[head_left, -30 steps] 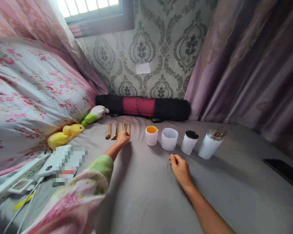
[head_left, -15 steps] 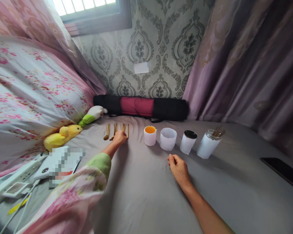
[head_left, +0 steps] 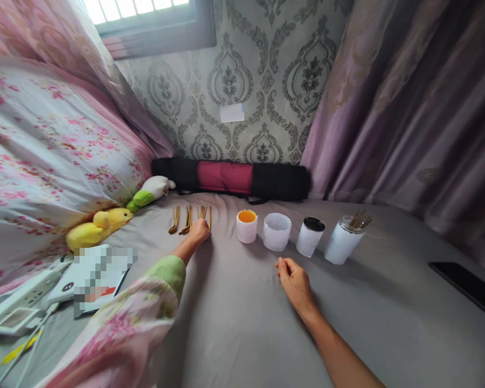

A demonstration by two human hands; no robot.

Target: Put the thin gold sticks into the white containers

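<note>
Several golden pieces of cutlery (head_left: 188, 218) lie in a row on the grey sheet (head_left: 242, 323). My left hand (head_left: 198, 231) reaches out to their near ends, fingers curled over the rightmost pieces. My right hand (head_left: 294, 281) rests on the sheet with fingers loosely curled, nothing visible in it. Beyond it stand a white cup with an orange inside (head_left: 247, 226), a wide translucent white cup (head_left: 277, 231), a white cup with a dark inside (head_left: 311, 236) and a white jar (head_left: 341, 240) holding more golden cutlery.
A black and red rolled bag (head_left: 230, 178) lies along the wall. Two plush toys, yellow (head_left: 95, 228) and green-white (head_left: 149, 192), sit by the floral bedding (head_left: 44, 156). A power strip (head_left: 18, 299) and cables lie at left. A dark phone (head_left: 464, 288) lies at right.
The view has drifted slightly. My left hand stays at the cutlery ends and my right hand stays on the sheet.
</note>
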